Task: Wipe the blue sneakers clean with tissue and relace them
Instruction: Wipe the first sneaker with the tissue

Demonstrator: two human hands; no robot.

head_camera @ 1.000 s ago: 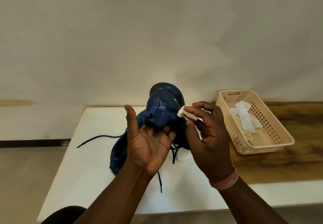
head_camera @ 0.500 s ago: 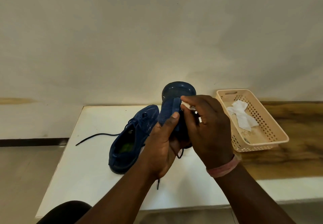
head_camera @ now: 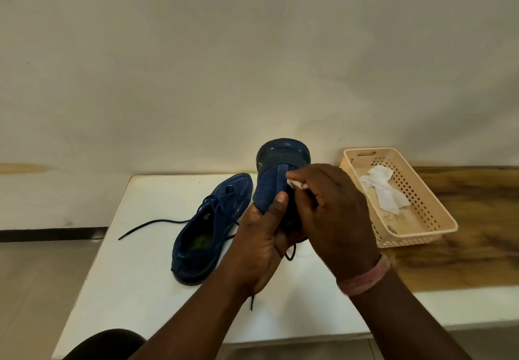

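Left hand [head_camera: 261, 236] grips upended sneaker [head_camera: 276, 180] to steady its sole while right hand [head_camera: 331, 208] pinches tissue [head_camera: 296, 184], wiping.

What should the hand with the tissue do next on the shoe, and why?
Probably rub the tissue down along the held sneaker. The right hand pinches it against the shoe's upper end, and the left hand grips the shoe steady, so most of that side looks not yet wiped.
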